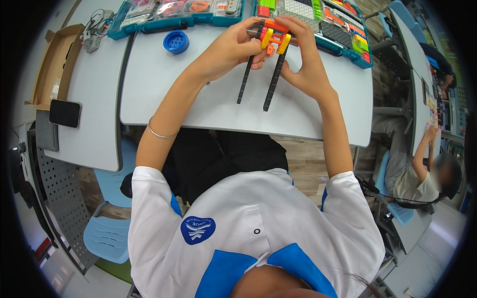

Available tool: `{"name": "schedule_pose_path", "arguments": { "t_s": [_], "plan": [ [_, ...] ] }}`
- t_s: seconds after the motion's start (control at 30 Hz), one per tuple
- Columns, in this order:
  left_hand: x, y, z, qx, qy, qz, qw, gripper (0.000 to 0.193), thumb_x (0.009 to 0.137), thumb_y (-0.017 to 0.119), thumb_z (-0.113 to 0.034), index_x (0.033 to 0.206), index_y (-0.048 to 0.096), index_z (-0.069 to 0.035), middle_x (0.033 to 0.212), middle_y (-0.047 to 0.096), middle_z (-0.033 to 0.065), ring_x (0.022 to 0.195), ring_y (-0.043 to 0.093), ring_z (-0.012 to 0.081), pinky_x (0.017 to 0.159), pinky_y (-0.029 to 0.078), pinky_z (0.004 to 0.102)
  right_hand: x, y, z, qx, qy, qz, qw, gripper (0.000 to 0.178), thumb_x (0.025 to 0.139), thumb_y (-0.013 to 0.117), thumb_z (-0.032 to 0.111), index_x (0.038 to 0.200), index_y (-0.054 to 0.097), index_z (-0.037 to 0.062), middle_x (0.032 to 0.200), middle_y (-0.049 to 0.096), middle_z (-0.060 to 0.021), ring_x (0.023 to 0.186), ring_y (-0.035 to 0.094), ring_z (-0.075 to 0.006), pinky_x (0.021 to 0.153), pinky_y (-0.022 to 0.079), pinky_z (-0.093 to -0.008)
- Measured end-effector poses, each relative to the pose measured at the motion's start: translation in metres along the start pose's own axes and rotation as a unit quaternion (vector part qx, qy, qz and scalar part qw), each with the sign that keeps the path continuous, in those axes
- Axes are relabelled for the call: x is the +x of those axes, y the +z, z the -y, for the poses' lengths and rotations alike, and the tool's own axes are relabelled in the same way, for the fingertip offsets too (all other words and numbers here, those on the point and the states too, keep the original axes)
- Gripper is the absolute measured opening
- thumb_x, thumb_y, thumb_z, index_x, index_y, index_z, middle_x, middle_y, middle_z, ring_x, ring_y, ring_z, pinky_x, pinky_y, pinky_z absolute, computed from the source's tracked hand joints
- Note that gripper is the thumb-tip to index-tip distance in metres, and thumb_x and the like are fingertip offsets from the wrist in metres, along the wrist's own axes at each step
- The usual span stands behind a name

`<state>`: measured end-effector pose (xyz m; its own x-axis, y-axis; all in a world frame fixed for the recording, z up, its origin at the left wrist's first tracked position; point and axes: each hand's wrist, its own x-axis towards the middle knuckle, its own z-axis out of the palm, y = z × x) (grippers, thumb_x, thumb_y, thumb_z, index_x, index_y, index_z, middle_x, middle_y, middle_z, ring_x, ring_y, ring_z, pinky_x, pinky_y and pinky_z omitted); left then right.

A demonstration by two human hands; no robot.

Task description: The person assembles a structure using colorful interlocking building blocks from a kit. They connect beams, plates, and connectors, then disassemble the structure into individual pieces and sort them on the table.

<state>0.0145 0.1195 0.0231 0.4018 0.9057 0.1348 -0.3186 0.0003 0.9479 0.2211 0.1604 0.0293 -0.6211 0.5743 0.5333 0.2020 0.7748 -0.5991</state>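
Observation:
Between my two hands is a toy building-brick assembly, held up over the white table near its far side. It has an orange-red cross part, yellow pieces and two long black beams pointing back toward me. My left hand is closed round its left side, thumb beside a yellow piece. On the other side my right hand grips the top and right edge, its fingers curled over the orange part. Fingers hide some of the joints. A blue wheel hub lies on the table left of my left hand.
Two teal-edged parts cases with several colourful pieces line the table's far edge. On the left table are a phone, an open cardboard box and a power strip with cables. At right, another person sits at a table.

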Motion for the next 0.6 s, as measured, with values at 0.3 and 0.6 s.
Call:
{"name": "schedule_pose_path", "arguments": {
  "t_s": [0.3,0.6],
  "plan": [
    [0.001,0.006,0.007,0.068,-0.001,-0.047,0.997,0.059,0.087,0.052,-0.002,0.143,0.033,-0.003,0.082,0.053,0.0029,0.064,0.046,0.0086,0.060,0.039,0.0229,-0.006,0.001,-0.001,0.278,0.142,0.017,0.950,0.054,0.091,0.054,0.006,0.143,0.046,0.0136,0.140,0.042,-0.0081,0.126,0.047,-0.0231,0.097,0.050,-0.0363],
    [0.001,-0.003,0.007,-0.107,-0.013,0.023,0.994,0.051,0.096,0.044,-0.018,0.143,0.032,-0.004,0.081,0.049,0.0049,0.071,0.044,0.0109,0.069,0.042,0.0267,-0.002,-0.007,-0.001,0.279,0.101,0.021,0.955,0.047,0.092,0.063,0.008,0.138,0.053,0.0073,0.140,0.050,-0.0085,0.127,0.049,-0.0234,0.100,0.049,-0.0380]
  ]
}}
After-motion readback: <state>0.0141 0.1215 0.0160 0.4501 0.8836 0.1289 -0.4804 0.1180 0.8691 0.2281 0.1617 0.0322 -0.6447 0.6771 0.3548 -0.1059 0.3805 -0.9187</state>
